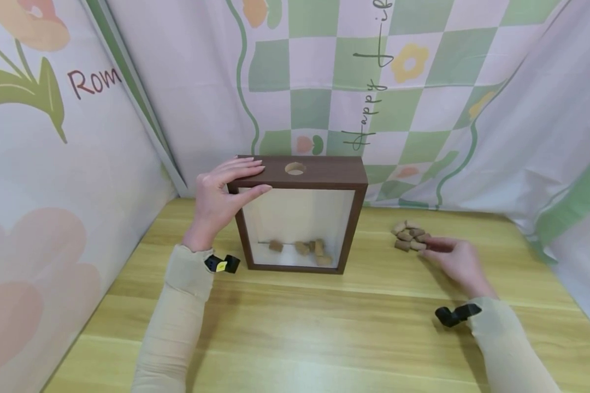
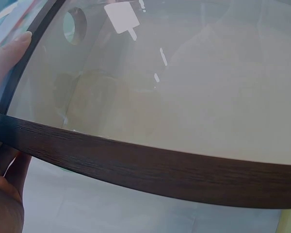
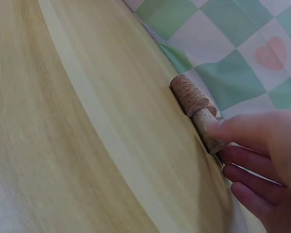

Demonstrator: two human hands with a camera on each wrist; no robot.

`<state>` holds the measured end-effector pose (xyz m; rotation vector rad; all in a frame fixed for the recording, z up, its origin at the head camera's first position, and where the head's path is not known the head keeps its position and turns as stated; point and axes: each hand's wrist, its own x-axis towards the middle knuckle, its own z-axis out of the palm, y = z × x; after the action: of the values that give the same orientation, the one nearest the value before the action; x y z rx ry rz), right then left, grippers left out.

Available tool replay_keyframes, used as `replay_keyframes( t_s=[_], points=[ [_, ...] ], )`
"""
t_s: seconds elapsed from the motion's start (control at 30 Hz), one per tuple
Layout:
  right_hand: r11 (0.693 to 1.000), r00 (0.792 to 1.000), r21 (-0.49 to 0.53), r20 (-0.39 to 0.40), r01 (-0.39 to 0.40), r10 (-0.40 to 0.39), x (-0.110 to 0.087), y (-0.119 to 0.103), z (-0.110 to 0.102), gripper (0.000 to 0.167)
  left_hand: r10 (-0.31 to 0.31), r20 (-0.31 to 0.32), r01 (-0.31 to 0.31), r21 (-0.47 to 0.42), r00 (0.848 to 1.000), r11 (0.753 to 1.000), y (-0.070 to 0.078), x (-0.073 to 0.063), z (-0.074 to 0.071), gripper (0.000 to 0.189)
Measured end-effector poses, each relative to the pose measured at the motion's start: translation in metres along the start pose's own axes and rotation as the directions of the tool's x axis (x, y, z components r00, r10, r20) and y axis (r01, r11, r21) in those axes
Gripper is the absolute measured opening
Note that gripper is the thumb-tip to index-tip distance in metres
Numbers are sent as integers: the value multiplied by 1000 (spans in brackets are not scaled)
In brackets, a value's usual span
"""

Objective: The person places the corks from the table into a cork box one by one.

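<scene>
An upright dark brown wooden box frame (image 1: 299,229) with a clear front and a round hole (image 1: 295,168) in its top stands on the table. Several corks (image 1: 319,248) lie inside at its bottom. My left hand (image 1: 221,194) grips its top left corner, fingers over the top and thumb at the front edge; the left wrist view shows the frame's side rail (image 2: 136,162) close up. To the right lies a small pile of corks (image 1: 409,236). At its near side my right hand (image 1: 456,263) pinches a cork (image 3: 207,127) between thumb and fingers. Another cork (image 3: 188,94) lies against it.
Wood-grain table (image 1: 295,327) spreads in front of the box. A patterned curtain (image 1: 314,65) hangs right behind the box and the pile, and a printed wall cloth (image 1: 54,180) borders the left. Black wrist cameras (image 1: 457,315) sit on both sleeves.
</scene>
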<state>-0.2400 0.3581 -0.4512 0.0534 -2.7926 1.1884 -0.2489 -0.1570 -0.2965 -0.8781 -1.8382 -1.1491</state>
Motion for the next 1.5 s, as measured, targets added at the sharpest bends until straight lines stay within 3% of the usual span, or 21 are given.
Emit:
replay_keyframes(
  t_s=[0.57, 1.0, 1.5],
  points=[
    [998, 999, -57, -33, 26, -28, 2, 0, 2, 44, 29, -9, -29, -5, 1000, 1000, -1, 1, 1, 38],
    [1000, 1000, -21, -29, -7, 7, -3, -2, -2, 50, 35, -20, -35, -3, 999, 999, -1, 0, 0, 39],
    [999, 999, -4, -29, -38, 38, -13, -20, -16, 56, 30, -10, -30, 7, 999, 1000, -1, 1, 0, 39]
  ],
)
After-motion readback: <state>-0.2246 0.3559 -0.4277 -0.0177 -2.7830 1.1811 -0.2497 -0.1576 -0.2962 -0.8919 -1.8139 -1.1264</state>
